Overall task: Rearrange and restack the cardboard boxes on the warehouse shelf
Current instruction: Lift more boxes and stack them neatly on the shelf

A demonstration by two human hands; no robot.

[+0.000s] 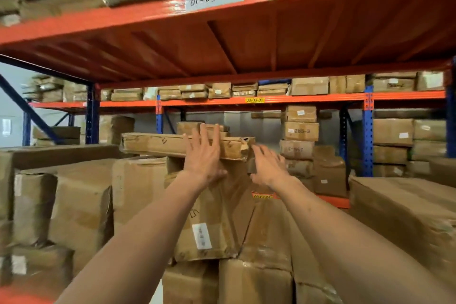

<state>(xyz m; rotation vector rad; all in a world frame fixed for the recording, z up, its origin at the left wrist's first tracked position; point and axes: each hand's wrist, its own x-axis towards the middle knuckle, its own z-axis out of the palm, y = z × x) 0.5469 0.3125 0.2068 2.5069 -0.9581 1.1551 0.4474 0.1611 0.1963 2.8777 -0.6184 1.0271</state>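
Observation:
A long flat cardboard box (158, 144) with a torn right end lies across the top of a stack in the middle of the shelf bay. My left hand (203, 155) presses flat against its near face, fingers spread and pointing up. My right hand (267, 166) is open just right of the torn end, palm toward the stack, gripping nothing. Below the hands a large box with a white label (209, 219) leans upright. A second flat box (190, 127) rests behind the long one.
Big taped cartons (81, 205) crowd the left side and another wide carton (404, 207) lies at the right. The orange shelf deck (222, 39) hangs low overhead, labelled 01-03-01. Stacked boxes (299, 131) fill the rack behind.

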